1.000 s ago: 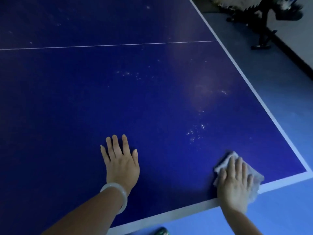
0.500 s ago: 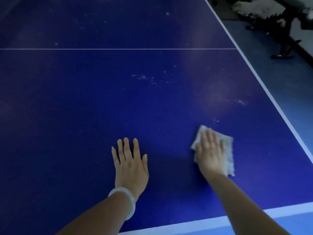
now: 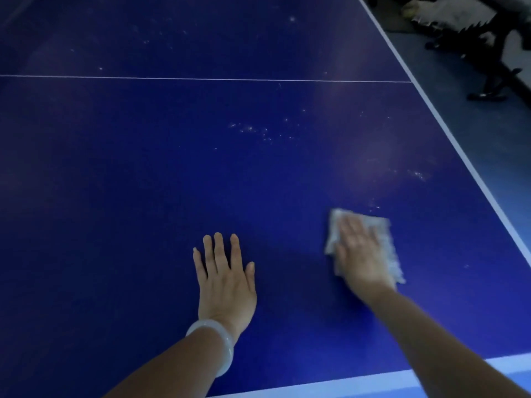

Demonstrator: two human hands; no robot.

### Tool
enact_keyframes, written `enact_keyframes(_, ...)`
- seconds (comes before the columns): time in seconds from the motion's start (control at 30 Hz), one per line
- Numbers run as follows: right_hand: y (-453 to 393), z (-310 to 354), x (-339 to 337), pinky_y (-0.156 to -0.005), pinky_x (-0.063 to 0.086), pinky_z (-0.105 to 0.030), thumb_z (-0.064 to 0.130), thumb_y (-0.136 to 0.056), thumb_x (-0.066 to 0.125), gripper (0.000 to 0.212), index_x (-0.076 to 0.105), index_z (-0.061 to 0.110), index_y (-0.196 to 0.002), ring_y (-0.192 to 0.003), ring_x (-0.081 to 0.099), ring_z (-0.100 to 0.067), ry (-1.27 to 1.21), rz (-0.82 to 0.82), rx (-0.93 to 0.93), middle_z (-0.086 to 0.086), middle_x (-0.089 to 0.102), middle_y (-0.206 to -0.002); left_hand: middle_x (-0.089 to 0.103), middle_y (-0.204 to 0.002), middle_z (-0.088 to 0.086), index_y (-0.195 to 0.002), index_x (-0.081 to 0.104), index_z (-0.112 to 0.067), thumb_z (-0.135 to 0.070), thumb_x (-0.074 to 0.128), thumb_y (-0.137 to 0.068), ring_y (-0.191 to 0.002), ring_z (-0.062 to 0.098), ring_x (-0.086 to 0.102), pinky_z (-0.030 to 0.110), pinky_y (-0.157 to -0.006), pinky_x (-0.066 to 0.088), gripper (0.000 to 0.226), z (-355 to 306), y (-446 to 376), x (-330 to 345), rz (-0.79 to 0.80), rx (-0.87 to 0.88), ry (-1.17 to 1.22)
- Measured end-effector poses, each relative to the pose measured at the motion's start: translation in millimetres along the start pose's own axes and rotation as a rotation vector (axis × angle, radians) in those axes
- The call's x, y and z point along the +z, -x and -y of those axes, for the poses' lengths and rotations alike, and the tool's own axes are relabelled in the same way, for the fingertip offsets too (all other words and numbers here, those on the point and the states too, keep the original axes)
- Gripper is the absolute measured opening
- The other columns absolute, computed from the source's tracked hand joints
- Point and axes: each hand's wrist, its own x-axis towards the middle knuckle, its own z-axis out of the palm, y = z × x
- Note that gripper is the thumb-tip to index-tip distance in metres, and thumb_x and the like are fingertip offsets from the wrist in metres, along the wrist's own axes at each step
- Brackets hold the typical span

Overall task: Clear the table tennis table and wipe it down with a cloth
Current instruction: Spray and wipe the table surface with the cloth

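The dark blue table tennis table (image 3: 143,173) fills most of the view, with white lines along its near and right edges and a thin white centre line. My right hand (image 3: 360,254) presses flat on a white cloth (image 3: 385,239) on the table's right part. My left hand (image 3: 224,277) lies flat on the table with fingers spread, holding nothing, a pale bangle on its wrist. Whitish specks (image 3: 258,130) dot the surface beyond both hands, and more specks (image 3: 416,175) lie just past the cloth.
Beyond the table's right edge is grey floor (image 3: 488,124). A black metal stand (image 3: 494,67) with a pale bundle (image 3: 448,10) on it is at the top right corner.
My right hand slid the cloth from the table's near right corner up and leftward onto the surface, then held almost still. My left hand stayed in place.
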Motion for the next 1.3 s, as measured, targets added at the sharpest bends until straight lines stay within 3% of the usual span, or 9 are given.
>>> enact_keyframes(0.13, 24, -18, -4, -0.121, 0.002, -0.048, 0.033, -0.104, 0.021, 0.055, 0.014, 0.015, -0.156, -0.151, 0.003, -0.021, -0.263, -0.197, 0.561, -0.006, 0.008, -0.164, 0.027, -0.154, 0.024, -0.150, 0.026, -0.008, -0.043, 0.010, -0.098, -0.146, 0.040, 0.016, 0.058, -0.118, 0.014, 0.066, 0, 1, -2, -0.009, 0.014, 0.016)
enact_keyframes(0.37, 18, 65, 13, -0.122, 0.002, -0.044, 0.039, -0.101, 0.006, 0.057, 0.008, 0.017, -0.154, -0.151, -0.004, -0.018, -0.034, -0.129, -0.222, -0.001, 0.002, -0.163, 0.023, -0.156, 0.023, -0.152, 0.022, -0.009, -0.044, 0.004, -0.098, -0.147, 0.039, 0.012, 0.057, -0.118, 0.013, 0.067, 0, 1, -3, 0.006, 0.007, 0.000)
enact_keyframes(0.47, -31, 23, 3, -0.121, -0.004, -0.051, 0.035, -0.102, 0.006, 0.057, 0.009, 0.015, -0.156, -0.149, -0.018, -0.023, 0.128, -0.021, -0.265, -0.005, -0.010, -0.164, 0.021, -0.157, 0.022, -0.153, 0.020, -0.010, -0.044, 0.001, -0.097, -0.148, 0.037, 0.009, 0.056, -0.119, 0.010, 0.068, 0, 0, -2, 0.002, -0.001, 0.007)
enact_keyframes(0.67, -45, -78, -21, -0.120, -0.007, -0.049, 0.040, -0.103, 0.015, 0.060, 0.000, 0.020, -0.157, -0.150, -0.010, -0.016, -0.264, -0.018, 0.638, 0.000, -0.008, -0.164, 0.028, -0.153, 0.024, -0.150, 0.028, -0.007, -0.042, 0.007, -0.098, -0.146, 0.039, 0.017, 0.057, -0.118, 0.014, 0.066, 0, 0, -3, -0.014, 0.015, 0.022)
enact_keyframes(0.73, -29, -50, -15, -0.119, 0.001, -0.055, 0.037, -0.103, 0.022, 0.059, 0.010, 0.015, -0.156, -0.151, 0.001, -0.022, -0.270, -0.134, 0.738, -0.007, 0.004, -0.164, 0.026, -0.155, 0.023, -0.151, 0.024, -0.008, -0.043, 0.006, -0.097, -0.147, 0.038, 0.015, 0.057, -0.119, 0.013, 0.067, 0, 0, -3, -0.003, 0.007, 0.016)
enact_keyframes(0.9, 22, 79, 15, -0.118, 0.001, -0.055, 0.038, -0.102, 0.019, 0.060, 0.009, 0.016, -0.157, -0.151, -0.005, -0.023, -0.060, -0.170, 0.086, -0.005, 0.001, -0.164, 0.026, -0.154, 0.025, -0.151, 0.026, -0.007, -0.043, 0.007, -0.098, -0.146, 0.040, 0.015, 0.058, -0.117, 0.016, 0.067, 0, 0, -2, -0.006, 0.010, 0.001)
enact_keyframes(1.03, 46, 58, 14, -0.120, 0.009, -0.048, 0.040, -0.102, 0.021, 0.059, 0.017, 0.017, -0.156, -0.151, 0.008, -0.019, -0.010, -0.103, -0.237, 0.000, 0.009, -0.162, 0.024, -0.155, 0.024, -0.151, 0.025, -0.007, -0.042, 0.011, -0.102, -0.147, 0.039, 0.013, 0.057, -0.118, 0.013, 0.062, 1, 1, 1, -0.028, 0.008, 0.009)
enact_keyframes(1.2, 39, -54, -1, -0.121, 0.001, -0.048, 0.036, -0.103, 0.027, 0.057, 0.012, 0.018, -0.156, -0.151, 0.002, -0.017, -0.210, -0.104, 0.544, -0.002, 0.006, -0.164, 0.016, -0.158, 0.022, -0.153, 0.016, -0.010, -0.043, 0.012, -0.097, -0.148, 0.037, 0.006, 0.055, -0.120, 0.006, 0.065, 0, 1, 0, -0.019, 0.003, 0.022)
enact_keyframes(1.3, 54, -21, 4, -0.120, 0.003, -0.052, 0.035, -0.104, 0.026, 0.056, 0.016, 0.016, -0.156, -0.151, 0.007, -0.022, -0.260, -0.163, 0.651, -0.006, 0.012, -0.163, 0.017, -0.158, 0.023, -0.153, 0.016, -0.010, -0.043, 0.011, -0.097, -0.148, 0.038, 0.006, 0.056, -0.120, 0.007, 0.065, 0, 1, -1, -0.018, -0.005, 0.024)
